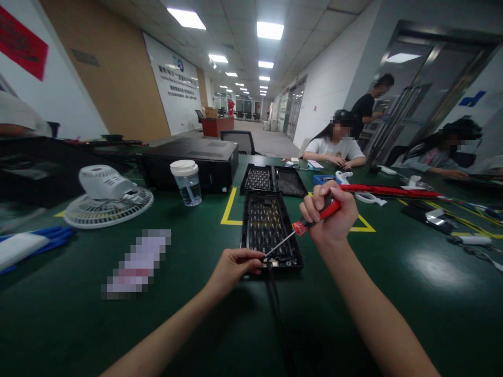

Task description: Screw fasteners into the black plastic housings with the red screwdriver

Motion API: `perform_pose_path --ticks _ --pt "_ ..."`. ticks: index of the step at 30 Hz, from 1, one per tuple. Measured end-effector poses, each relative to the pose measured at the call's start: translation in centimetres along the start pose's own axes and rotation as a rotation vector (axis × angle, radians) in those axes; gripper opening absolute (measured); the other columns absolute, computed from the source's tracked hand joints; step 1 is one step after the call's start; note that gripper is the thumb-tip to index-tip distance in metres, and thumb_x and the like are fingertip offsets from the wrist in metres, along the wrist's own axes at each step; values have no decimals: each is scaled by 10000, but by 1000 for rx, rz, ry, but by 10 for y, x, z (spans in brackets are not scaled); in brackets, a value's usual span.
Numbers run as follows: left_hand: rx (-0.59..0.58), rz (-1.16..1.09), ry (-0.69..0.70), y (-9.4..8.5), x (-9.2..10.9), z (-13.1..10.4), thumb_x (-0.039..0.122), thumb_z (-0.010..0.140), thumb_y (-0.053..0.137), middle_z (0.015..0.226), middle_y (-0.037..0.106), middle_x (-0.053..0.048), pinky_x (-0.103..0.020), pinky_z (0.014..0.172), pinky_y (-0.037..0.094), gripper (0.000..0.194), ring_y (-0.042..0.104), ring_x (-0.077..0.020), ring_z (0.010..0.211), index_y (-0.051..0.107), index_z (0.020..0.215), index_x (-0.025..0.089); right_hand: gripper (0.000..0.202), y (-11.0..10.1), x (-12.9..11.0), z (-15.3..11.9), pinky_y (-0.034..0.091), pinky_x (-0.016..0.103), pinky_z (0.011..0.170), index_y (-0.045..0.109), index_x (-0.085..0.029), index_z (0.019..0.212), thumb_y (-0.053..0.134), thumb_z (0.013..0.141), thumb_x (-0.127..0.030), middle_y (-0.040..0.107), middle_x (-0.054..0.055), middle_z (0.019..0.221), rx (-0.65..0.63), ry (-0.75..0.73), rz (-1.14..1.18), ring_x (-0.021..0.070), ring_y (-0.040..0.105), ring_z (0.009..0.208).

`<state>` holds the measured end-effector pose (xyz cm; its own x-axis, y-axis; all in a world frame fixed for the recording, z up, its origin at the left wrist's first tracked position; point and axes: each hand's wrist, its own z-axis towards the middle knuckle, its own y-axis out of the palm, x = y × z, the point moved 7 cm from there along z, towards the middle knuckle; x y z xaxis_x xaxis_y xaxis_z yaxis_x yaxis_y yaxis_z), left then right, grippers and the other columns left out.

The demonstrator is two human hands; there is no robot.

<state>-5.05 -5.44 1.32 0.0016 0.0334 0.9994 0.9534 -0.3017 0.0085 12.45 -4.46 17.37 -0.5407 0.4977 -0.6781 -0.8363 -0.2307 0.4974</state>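
Note:
My right hand (329, 213) is wrapped round the red and black handle of a screwdriver (299, 226). Its thin shaft slants down to the left, the tip by the near end of a black shallow housing (301, 246) with rows of small parts inside. My left hand (238, 263) is at that near end, thumb and forefinger closed together beside the screwdriver's tip; what they pinch is too small to make out. A black cable or strap (278, 314) runs from there toward me. Behind the housing lies a second opened black case (257, 179).
To the left are a white fan part (108, 214), a lidded cup (187, 186), a big black box (184, 157) and blue-white gloves (33, 243). Cables (475, 222) and a red strip (377, 189) lie to the right. Several people (334, 149) are around the table.

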Motion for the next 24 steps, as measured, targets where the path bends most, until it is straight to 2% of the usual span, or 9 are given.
perform_pose_path --ticks 4,12,19,24 --pt "-40 -88 1 4 -3 0 291 644 708 702 700 -35 -266 630 536 242 631 -121 582 712 840 150 149 6 -4 -4 260 183 306 432 -207 620 461 712 -321 352 -72 456 -51 -18 -28 50 293 294" --pt "-132 -253 -85 13 -14 -2 273 668 711 721 690 -32 -240 659 531 240 626 -97 629 707 870 144 172 23 -14 -13 266 178 283 457 -205 620 470 727 -338 378 -68 439 -182 -44 -3 50 309 276" --pt "-118 -237 -66 12 -15 -1 274 686 697 739 690 -34 -238 655 533 243 628 -98 642 702 895 150 147 30 -17 -18 288 184 283 476 -202 624 482 727 -308 396 -62 438 -178 -69 -14 59 334 281" --pt "-89 -156 -44 10 -8 -2 270 687 683 799 692 -53 -267 657 536 281 628 -122 678 688 932 133 131 32 -19 -18 292 185 279 486 -191 627 483 717 -287 406 -61 437 -202 -77 23 64 342 279"
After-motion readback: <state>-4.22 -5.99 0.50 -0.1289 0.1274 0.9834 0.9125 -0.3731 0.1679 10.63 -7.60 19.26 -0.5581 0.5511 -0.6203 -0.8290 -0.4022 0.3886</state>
